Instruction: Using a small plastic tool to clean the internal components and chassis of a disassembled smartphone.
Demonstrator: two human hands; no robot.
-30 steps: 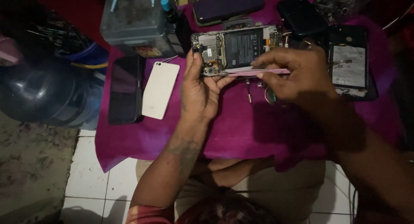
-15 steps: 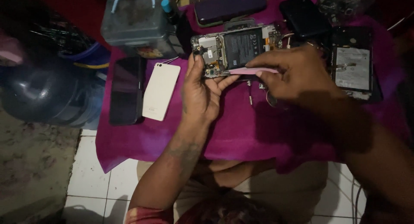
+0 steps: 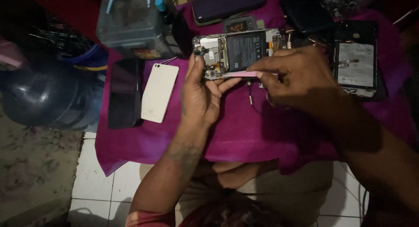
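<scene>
The thin pink pry tool (image 3: 239, 73) could slip along the opened smartphone (image 3: 238, 52) and gouge its battery or board. The left hand (image 3: 201, 92) grips the phone's edge above the magenta cloth (image 3: 244, 131); the right hand (image 3: 297, 80) pinches the tool closed.

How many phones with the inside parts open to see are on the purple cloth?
2. One opened phone is at the top middle, held by the left hand and worked by the right hand. Another opened phone lies at the right. Others may be hidden.
</scene>
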